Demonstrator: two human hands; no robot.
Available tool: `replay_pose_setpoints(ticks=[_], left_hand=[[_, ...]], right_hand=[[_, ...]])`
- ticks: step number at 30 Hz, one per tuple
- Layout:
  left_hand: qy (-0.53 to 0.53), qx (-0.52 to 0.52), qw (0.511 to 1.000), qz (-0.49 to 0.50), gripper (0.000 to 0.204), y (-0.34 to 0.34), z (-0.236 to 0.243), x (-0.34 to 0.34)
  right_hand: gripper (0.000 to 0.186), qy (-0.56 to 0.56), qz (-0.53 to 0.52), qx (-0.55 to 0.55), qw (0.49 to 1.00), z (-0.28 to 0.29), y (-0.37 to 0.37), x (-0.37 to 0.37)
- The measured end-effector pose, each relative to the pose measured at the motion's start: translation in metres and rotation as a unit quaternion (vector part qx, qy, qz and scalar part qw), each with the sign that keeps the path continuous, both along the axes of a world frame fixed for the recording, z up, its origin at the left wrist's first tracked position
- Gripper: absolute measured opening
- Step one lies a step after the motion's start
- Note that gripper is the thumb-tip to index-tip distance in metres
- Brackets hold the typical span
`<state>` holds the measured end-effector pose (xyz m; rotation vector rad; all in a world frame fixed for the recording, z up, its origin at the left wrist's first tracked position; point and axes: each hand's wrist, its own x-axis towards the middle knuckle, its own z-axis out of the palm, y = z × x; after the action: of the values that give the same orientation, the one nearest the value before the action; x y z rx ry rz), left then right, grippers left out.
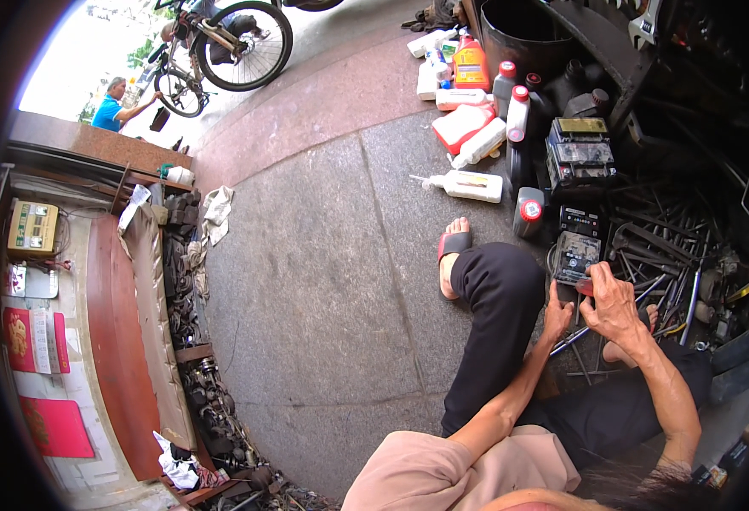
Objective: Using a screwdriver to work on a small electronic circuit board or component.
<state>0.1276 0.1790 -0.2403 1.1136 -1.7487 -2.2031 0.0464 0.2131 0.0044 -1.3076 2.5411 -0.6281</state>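
Observation:
A dusty black battery (pixel 575 258) lies in front of my hands at the right, with a second black battery (pixel 579 221) just beyond it. My right hand (pixel 610 305) is closed around a small red object (pixel 586 286), perhaps a tool handle, at the battery's near edge. Most of that object is hidden by my fingers. Close beside it, my left hand (pixel 557 318) stretches its index finger up to the battery's near edge. Nothing shows in this left hand; its other fingers are partly curled.
Metal tools and rods (pixel 660 255) are heaped to the right. Beyond the batteries stand a larger battery (pixel 579 153), several oil bottles (pixel 471 64) and a white nozzle bottle (pixel 473 186). Parts line a bench (pixel 123 341) at left. A person in blue (pixel 109 111) is near a bicycle (pixel 247 47).

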Motion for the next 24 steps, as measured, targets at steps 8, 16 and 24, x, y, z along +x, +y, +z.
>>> replay_pose_setpoints(ticks=[8,16,24], left_hand=[[-0.035,0.002,0.998,-0.042,0.08,0.003,0.009,0.003],[0.022,-0.077,0.997,0.003,0.072,-0.003,-0.008,0.009],[0.023,0.09,0.996,-0.003,0.075,-0.02,0.027,-0.005]], right_hand=[[0.028,0.018,-0.034,0.032,0.999,-0.019,0.012,0.002],[0.022,0.021,0.015,-0.001,1.0,-0.003,-0.007,0.01],[0.026,0.036,-0.008,0.022,0.999,-0.022,0.007,-0.009]])
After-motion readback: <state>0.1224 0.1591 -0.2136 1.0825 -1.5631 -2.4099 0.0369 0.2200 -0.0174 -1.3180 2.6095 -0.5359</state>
